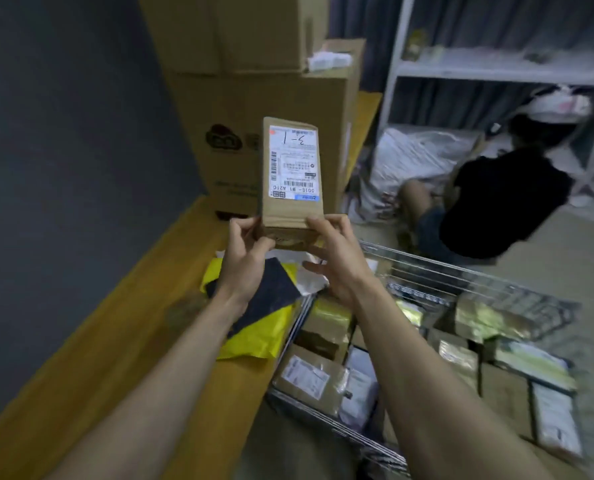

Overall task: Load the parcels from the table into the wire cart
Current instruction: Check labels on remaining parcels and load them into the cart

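Tall brown cardboard parcel with white shipping label (290,181) held upright above wooden table (115,341); pinched at bottom corners by left hand (245,258) and right hand (337,261), fingers curled; silver wire cart (479,282) beside table, holding parcels.

A dark grey-blue wall (63,140) fills the left of the frame, dark pleated curtains (496,26) hang upper right behind a white metal shelving rack (462,69), and pale beige floor (548,258) spreads across the dim right side.
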